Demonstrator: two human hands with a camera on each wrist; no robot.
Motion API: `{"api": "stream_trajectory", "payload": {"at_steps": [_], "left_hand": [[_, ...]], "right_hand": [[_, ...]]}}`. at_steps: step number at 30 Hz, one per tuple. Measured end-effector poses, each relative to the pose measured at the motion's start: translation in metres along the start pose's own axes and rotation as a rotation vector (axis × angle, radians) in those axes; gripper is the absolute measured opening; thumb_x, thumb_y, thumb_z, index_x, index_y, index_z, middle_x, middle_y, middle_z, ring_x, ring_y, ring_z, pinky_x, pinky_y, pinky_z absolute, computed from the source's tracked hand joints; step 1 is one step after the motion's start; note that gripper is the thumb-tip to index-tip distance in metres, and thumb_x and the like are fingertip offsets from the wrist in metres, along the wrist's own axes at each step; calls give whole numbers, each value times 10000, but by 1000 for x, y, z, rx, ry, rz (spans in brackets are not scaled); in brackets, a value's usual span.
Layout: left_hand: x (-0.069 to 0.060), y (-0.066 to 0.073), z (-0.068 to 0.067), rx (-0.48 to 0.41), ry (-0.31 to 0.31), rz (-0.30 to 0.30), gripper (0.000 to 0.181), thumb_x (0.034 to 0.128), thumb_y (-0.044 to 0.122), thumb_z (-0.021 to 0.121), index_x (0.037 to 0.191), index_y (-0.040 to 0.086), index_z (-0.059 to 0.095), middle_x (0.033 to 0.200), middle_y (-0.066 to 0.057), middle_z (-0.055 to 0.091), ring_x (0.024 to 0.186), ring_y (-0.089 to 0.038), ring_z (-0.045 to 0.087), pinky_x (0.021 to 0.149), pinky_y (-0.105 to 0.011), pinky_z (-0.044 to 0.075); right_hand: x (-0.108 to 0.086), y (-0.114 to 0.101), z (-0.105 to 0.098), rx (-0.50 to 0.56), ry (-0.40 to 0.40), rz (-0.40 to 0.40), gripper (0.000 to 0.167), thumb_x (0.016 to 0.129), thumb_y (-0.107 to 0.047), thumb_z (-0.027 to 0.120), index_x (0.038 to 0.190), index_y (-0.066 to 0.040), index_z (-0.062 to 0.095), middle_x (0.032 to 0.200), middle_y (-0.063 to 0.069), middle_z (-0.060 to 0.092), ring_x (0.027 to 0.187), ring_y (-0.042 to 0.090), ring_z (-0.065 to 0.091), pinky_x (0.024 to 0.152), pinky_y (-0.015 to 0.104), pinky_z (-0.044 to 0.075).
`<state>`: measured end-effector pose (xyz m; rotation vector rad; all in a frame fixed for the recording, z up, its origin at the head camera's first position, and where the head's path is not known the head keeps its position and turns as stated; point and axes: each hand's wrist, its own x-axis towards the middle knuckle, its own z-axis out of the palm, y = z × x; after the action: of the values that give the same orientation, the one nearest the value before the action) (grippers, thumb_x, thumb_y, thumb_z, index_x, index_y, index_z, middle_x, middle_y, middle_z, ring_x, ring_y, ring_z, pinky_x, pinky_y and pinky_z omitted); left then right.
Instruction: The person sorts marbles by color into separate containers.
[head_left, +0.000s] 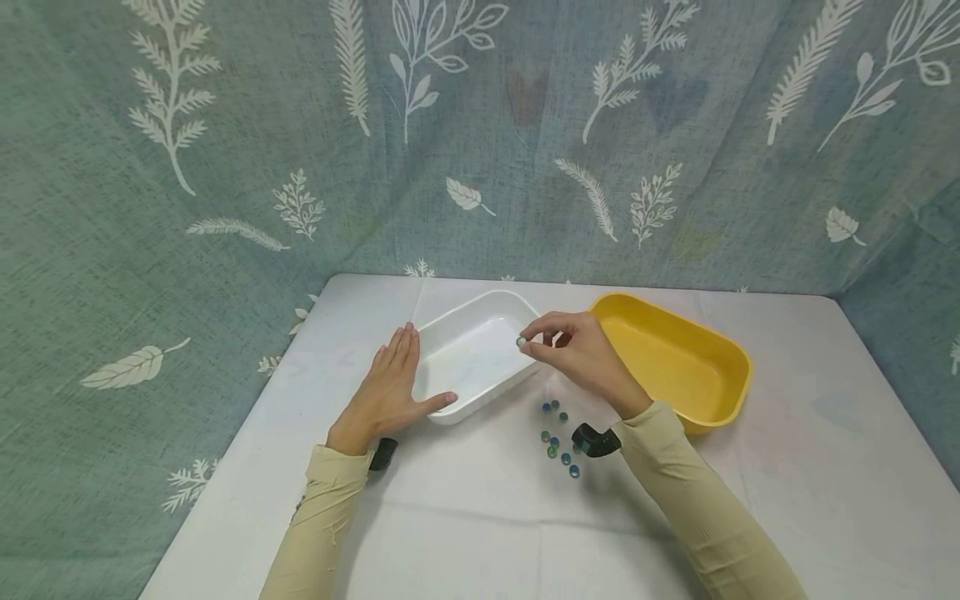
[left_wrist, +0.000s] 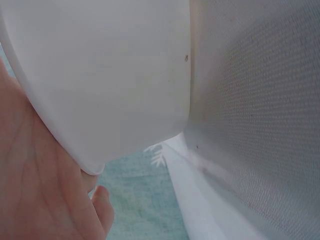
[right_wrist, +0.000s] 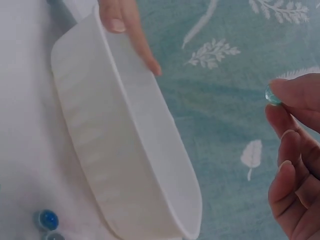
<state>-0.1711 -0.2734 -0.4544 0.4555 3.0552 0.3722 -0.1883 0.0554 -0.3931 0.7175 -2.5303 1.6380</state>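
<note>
The right hand (head_left: 577, 346) pinches a green glass marble (head_left: 521, 341) between thumb and index finger, over the right side of the white tray (head_left: 480, 354). In the right wrist view the marble (right_wrist: 272, 95) looks clear turquoise at the fingertips of the right hand (right_wrist: 300, 150). The left hand (head_left: 390, 387) lies with straight fingers along the tray's left end, thumb on the near rim. From the left wrist view, the left hand (left_wrist: 45, 170) touches the rim of the white tray (left_wrist: 105, 75). No marbles are visible inside the tray.
Several blue and green marbles (head_left: 566, 458) lie on the white cloth between the white tray and the right forearm. A yellow tray (head_left: 675, 362) stands at the right, partly behind the right wrist. A patterned green curtain (head_left: 450, 208) hangs behind the table.
</note>
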Motion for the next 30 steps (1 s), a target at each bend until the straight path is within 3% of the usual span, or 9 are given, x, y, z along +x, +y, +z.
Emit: {"api": "stream_trajectory", "payload": {"at_steps": [21, 30], "left_hand": [[0, -1, 0, -17, -7, -13, 1253, 867, 790, 571, 1641, -25, 18, 1751, -169, -41, 1639, -357, -3, 1314, -580, 100], [0, -2, 2, -20, -5, -11, 1256, 865, 810, 555, 1645, -11, 11, 1753, -156, -50, 1641, -346, -15, 1312, -586, 98]], "right_hand": [[35, -8, 13, 34, -41, -8, 95, 914, -191, 787, 983, -143, 832, 957, 46, 782, 800, 220, 578, 659, 256, 471], [49, -7, 20, 7, -56, 3, 108, 911, -214, 788, 981, -143, 830, 945, 47, 778, 813, 216, 592, 560, 240, 404]]}}
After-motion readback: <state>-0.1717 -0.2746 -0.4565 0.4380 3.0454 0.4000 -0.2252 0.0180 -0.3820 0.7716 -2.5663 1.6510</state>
